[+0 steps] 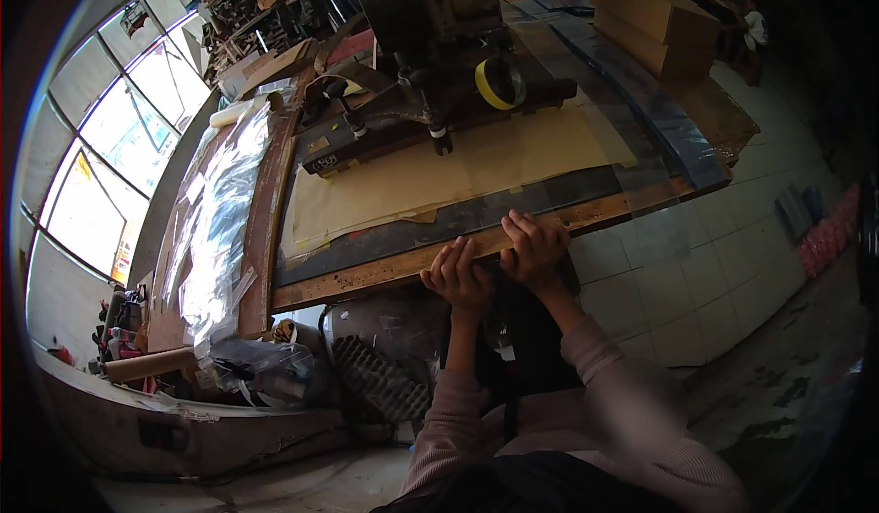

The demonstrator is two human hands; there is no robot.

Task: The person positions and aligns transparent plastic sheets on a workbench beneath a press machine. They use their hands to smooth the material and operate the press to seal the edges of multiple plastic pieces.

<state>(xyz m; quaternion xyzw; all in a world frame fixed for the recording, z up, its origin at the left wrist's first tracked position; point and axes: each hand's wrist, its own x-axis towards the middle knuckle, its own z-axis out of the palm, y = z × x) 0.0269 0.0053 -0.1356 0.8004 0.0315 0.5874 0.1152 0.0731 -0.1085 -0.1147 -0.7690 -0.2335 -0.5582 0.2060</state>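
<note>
My left hand (455, 273) and my right hand (531, 243) lie side by side on the near wooden edge of a workbench (366, 281), fingers curled over it. Whether they pinch anything there I cannot tell. Just beyond my fingers a clear plastic sheet (632, 160) lies over a tan paper sheet (458, 172) and a dark mat. A dark press machine (412, 64) stands at the back of the bench, with a roll of yellow tape (494, 82) beside it.
Crumpled clear film (220, 211) is heaped along the bench's left side. Cardboard boxes (655, 20) sit at the far right corner. A brown paper tube (151, 364) and clutter lie low on the left. Tiled floor (696, 284) spreads to the right, windows (110, 156) on the left.
</note>
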